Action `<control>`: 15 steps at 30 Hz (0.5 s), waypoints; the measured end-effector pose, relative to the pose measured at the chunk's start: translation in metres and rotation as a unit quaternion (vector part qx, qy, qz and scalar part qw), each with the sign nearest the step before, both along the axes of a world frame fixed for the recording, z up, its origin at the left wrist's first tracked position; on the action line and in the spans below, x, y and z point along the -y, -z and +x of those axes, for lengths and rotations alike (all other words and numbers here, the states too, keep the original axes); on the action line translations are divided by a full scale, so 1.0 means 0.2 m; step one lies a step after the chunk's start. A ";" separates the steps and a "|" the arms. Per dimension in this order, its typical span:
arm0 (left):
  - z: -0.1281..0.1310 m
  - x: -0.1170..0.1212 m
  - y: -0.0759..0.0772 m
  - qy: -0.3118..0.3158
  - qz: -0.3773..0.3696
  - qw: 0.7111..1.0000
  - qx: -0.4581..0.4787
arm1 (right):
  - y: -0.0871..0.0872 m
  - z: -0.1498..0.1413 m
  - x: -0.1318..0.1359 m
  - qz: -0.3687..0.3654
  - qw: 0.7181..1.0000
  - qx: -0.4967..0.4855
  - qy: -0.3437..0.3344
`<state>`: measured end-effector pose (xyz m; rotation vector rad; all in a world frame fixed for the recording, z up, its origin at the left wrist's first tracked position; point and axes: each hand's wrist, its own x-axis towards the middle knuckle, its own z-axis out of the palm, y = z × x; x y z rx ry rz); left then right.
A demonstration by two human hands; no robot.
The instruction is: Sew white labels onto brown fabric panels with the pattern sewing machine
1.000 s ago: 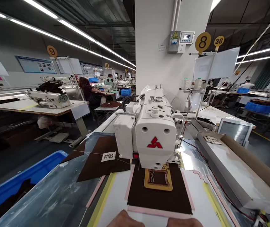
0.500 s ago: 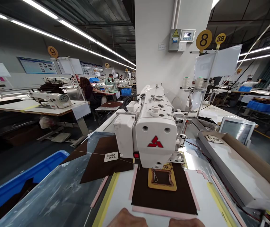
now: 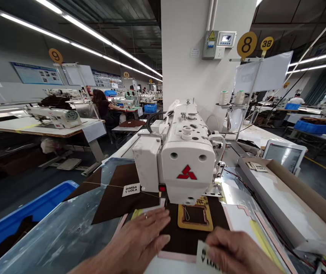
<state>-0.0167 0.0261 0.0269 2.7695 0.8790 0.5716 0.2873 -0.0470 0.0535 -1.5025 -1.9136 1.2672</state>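
Observation:
My left hand lies with outstretched fingers over the left edge of a dark brown fabric piece on the machine's white plate. Between the thumb and fingers of my right hand is a white fabric label with black lettering, held above the fabric's near right corner. A yellow frame with a square opening presses on the fabric under the white sewing machine head; a loose thread loop shows in the opening. Left of the head, another brown piece carries a BIMBA Y LOLA label.
A cardboard box with several labels inside stands at the right, near a tilted screen. A blue bin is at the lower left. Other sewing tables and people are farther back.
Both hands have come up from the bottom edge over the brown fabric. My right hand now shows a label; my left hand has spread at the fabric's left edge. The view has shifted slightly.

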 end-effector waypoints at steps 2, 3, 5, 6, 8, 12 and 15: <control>-0.04 -0.09 -0.04 0.010 0.007 0.994 -0.108 | -0.02 0.04 -0.09 0.037 0.999 0.005 0.008; -0.06 -0.12 -0.04 0.017 0.007 0.990 -0.142 | -0.02 0.05 -0.14 0.049 0.999 0.007 0.011; -0.08 -0.18 -0.03 0.017 0.007 0.986 -0.168 | -0.03 0.07 -0.23 0.060 0.998 0.013 0.012; -0.10 -0.20 -0.03 0.009 0.013 0.986 -0.169 | -0.03 0.08 -0.28 0.062 0.998 0.015 0.012; -0.14 -0.22 -0.01 -0.020 0.034 0.986 -0.164 | -0.02 0.07 -0.35 0.063 0.998 0.017 0.013; -0.21 -0.23 0.00 -0.060 0.099 0.981 -0.158 | 0.02 0.04 -0.44 0.060 0.998 0.025 0.004; -0.19 -0.20 -0.01 -0.056 0.137 0.978 -0.146 | 0.02 0.02 -0.46 0.070 0.997 0.041 0.004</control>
